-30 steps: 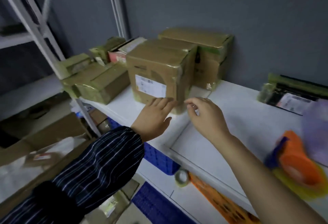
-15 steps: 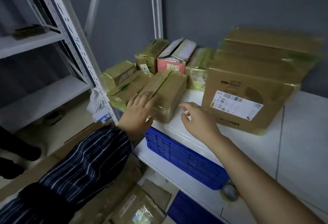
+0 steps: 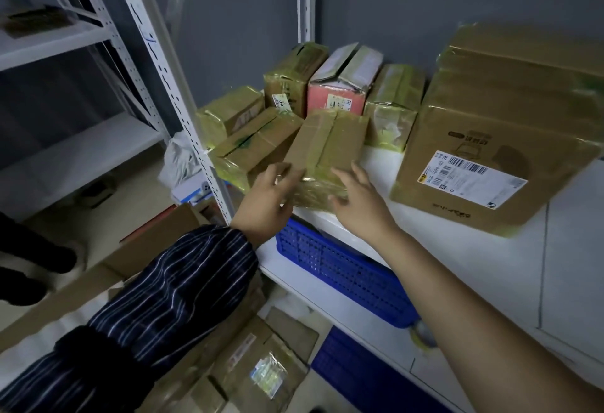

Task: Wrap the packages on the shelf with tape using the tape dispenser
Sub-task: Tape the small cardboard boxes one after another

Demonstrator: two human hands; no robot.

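Both hands have closed in on one flat taped package (image 3: 327, 147) since the earlier frame, when the left lay on the stack beside it and the right hovered over the bare shelf. On the far left, a grey rack upright (image 3: 170, 85) runs diagonally past the shelf corner. The left hand (image 3: 266, 201), in a dark striped sleeve (image 3: 170, 295), has its fingers spread against the package's near left corner; whether it grips cannot be told. Behind that hand lies a second taped package (image 3: 258, 144), with a smaller one (image 3: 228, 115) further back. The flat taped package sits on the white shelf (image 3: 457, 249), angled, its near end at the shelf edge. The right hand (image 3: 359, 203), arm bare, is open with fingers fanned against the package's near right corner, holding nothing else. At the back stand three upright boxes, the middle one a pink box (image 3: 336, 98). Below the shelf edge sits a blue crate (image 3: 343, 272). On the right rests a large carton (image 3: 496, 138) with a barcode label (image 3: 470, 178). No tape dispenser is identifiable.
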